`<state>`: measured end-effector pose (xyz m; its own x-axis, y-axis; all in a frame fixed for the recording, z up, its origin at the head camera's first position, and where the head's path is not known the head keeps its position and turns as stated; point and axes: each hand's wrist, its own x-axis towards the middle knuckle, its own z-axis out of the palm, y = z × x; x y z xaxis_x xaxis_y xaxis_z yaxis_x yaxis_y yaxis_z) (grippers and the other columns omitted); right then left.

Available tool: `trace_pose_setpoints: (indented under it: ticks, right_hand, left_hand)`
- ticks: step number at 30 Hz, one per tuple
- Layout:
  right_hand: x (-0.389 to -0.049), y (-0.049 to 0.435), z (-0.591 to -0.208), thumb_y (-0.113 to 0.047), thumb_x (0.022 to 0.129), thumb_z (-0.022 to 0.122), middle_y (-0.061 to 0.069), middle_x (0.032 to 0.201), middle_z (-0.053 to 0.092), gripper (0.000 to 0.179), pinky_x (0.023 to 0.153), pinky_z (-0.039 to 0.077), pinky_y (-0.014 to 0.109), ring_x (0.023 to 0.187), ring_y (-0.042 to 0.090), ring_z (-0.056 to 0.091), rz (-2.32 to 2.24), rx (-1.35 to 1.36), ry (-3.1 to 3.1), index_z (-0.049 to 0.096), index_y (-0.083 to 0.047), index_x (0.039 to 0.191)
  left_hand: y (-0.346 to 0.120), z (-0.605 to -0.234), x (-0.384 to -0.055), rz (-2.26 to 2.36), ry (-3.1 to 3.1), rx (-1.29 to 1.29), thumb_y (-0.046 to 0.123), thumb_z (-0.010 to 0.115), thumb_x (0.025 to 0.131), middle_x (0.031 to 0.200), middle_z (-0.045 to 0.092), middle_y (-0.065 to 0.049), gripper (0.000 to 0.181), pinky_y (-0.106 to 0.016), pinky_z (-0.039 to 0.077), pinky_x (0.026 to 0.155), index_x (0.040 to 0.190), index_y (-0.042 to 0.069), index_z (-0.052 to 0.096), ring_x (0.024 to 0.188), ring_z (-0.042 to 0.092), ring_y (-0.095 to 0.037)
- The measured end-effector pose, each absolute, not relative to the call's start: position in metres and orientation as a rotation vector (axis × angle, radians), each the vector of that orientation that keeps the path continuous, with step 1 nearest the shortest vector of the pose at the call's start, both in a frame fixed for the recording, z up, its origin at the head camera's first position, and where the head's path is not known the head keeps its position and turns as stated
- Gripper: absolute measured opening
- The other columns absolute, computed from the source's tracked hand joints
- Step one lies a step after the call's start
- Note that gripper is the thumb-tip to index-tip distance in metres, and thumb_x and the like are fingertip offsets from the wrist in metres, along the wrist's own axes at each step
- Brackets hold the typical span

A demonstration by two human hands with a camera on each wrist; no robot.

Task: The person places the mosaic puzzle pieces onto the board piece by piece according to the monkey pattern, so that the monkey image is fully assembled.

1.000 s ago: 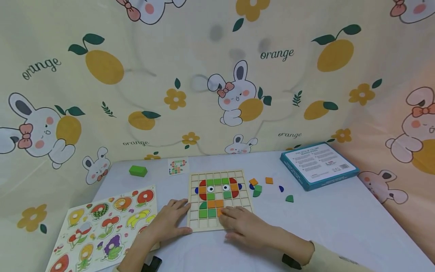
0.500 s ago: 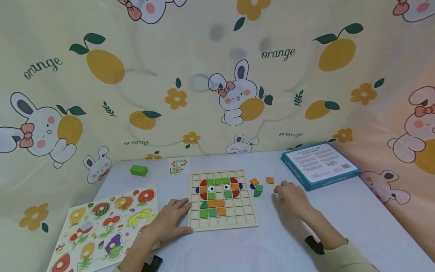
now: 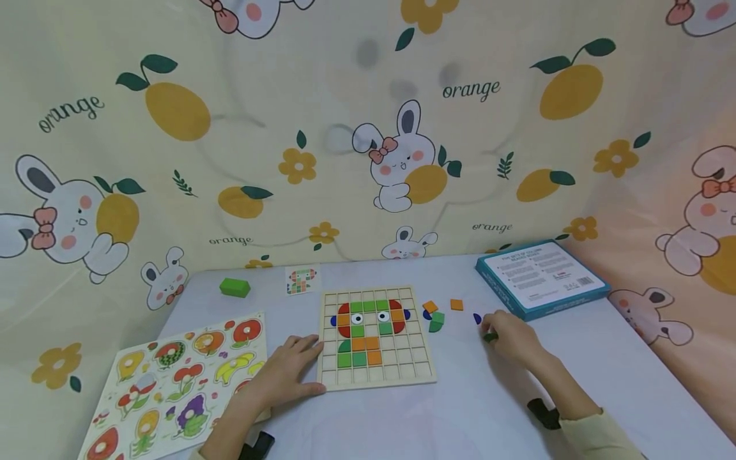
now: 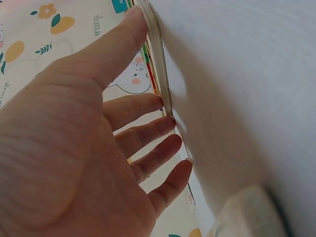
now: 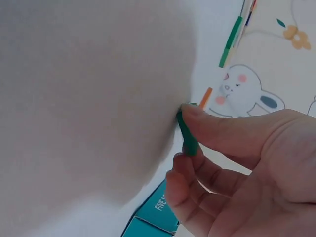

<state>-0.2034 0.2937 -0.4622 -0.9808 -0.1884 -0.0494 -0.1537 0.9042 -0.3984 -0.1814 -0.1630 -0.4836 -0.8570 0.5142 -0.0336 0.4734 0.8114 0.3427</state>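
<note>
My right hand (image 3: 510, 335) pinches a green quarter-circle piece (image 5: 187, 132) between thumb and fingers, over the table right of the board. The left hand (image 3: 287, 370) lies with extended fingers against the left edge of the wooden grid board (image 3: 402, 367); in the left wrist view its thumb and fingertips touch that edge. Red, green, orange and blue pieces with two eye pieces form a face on the grid. Below it sit orange squares (image 3: 374, 357) and green pieces (image 3: 351, 360). Near the right fingertips lies a blue half-circle piece (image 3: 477, 319).
Between board and right hand lie loose orange squares (image 3: 457, 305) and green pieces (image 3: 437, 321). A teal box (image 3: 540, 278) stands at the back right. Behind the board are a pattern card (image 3: 301, 281) and a green block (image 3: 234, 287). A fruit puzzle board (image 3: 178, 383) lies at left.
The right hand has left the board's lower part, moved right to the loose pieces, and picked up the green quarter-circle piece. The left hand stays at the board's edge.
</note>
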Motion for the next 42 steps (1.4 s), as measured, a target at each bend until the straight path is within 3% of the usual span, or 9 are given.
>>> trace_pose_setpoints:
  ticks: [6,13,20,31,42]
  right_hand:
    - [-0.205,0.283,-0.464,0.012,0.081,0.068,0.005,0.082,0.061,0.016,0.065,0.051,0.033,0.074,0.020,0.053,-0.965,-0.264,2.857,0.066,-0.001,0.090]
    - [-0.199,0.226,-0.466,0.002,0.087,0.070,0.006,0.087,0.064,0.023,0.061,0.048,0.023,0.074,0.020,0.055,-1.495,-0.369,2.567,0.069,0.007,0.110]
    - [-0.196,0.182,-0.472,0.003,0.087,0.071,0.005,0.085,0.064,0.009,0.064,0.050,0.020,0.074,0.018,0.055,-1.556,-0.452,2.468,0.070,0.004,0.096]
    - [-0.204,0.155,-0.479,0.009,0.087,0.069,0.004,0.079,0.062,0.011,0.058,0.055,0.023,0.061,0.015,0.062,-1.489,-0.518,2.449,0.070,0.003,0.096]
    - [-0.206,0.145,-0.478,0.007,0.089,0.068,0.000,0.080,0.062,0.011,0.059,0.051,0.020,0.067,0.014,0.057,-1.381,-0.586,2.529,0.073,-0.001,0.095]
  left_hand:
    - [-0.163,-0.485,-0.182,0.492,2.872,0.808,0.056,0.077,0.080,0.150,0.046,-0.014,0.085,-0.054,0.042,0.104,0.144,0.006,0.053,0.130,0.044,-0.035]
    - [-0.163,-0.486,-0.183,0.489,2.872,0.783,0.057,0.077,0.080,0.150,0.045,-0.013,0.085,-0.055,0.040,0.105,0.145,0.007,0.053,0.131,0.043,-0.034]
    - [-0.162,-0.486,-0.182,0.504,2.858,0.773,0.058,0.077,0.079,0.151,0.045,-0.013,0.086,-0.055,0.039,0.106,0.145,0.008,0.052,0.132,0.043,-0.034]
    - [-0.163,-0.485,-0.182,0.491,2.871,0.774,0.058,0.077,0.079,0.150,0.046,-0.013,0.086,-0.055,0.041,0.105,0.144,0.008,0.053,0.131,0.043,-0.035]
    - [-0.164,-0.487,-0.183,0.489,2.870,0.778,0.059,0.076,0.079,0.150,0.046,-0.013,0.086,-0.054,0.040,0.105,0.144,0.008,0.053,0.131,0.043,-0.034]
